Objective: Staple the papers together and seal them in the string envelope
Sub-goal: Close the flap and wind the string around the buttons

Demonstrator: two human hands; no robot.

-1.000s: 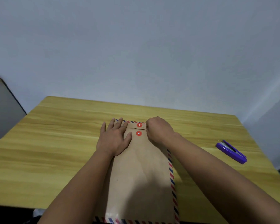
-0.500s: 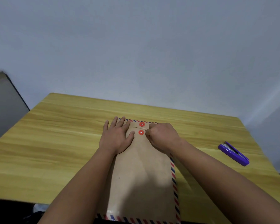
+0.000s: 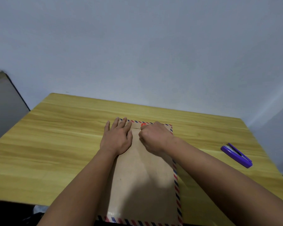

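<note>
While the envelope [image 3: 144, 173] lies flat along the middle of the table [image 3: 55, 144], flap end away from you, you look to be winding the string at its closure, so the papers are presumably already inside; none show. Your left hand [image 3: 117, 137] rests open, fingers spread flat on the top left corner: hold that pressure so the flap can't lift. Your right hand [image 3: 155, 136] is curled into a loose fist over the closure, fingertips pinched together, though the string itself is too fine to see. One red button [image 3: 143, 125] peeks out just beyond the knuckles; the other is hidden under them. Wind snugly under each button, with even tension, or the loops may slip. A purple stapler [image 3: 236, 155] sits well apart near the right edge. Beyond the wood-grain top stands a plain pale wall [image 3: 137, 46].
</note>
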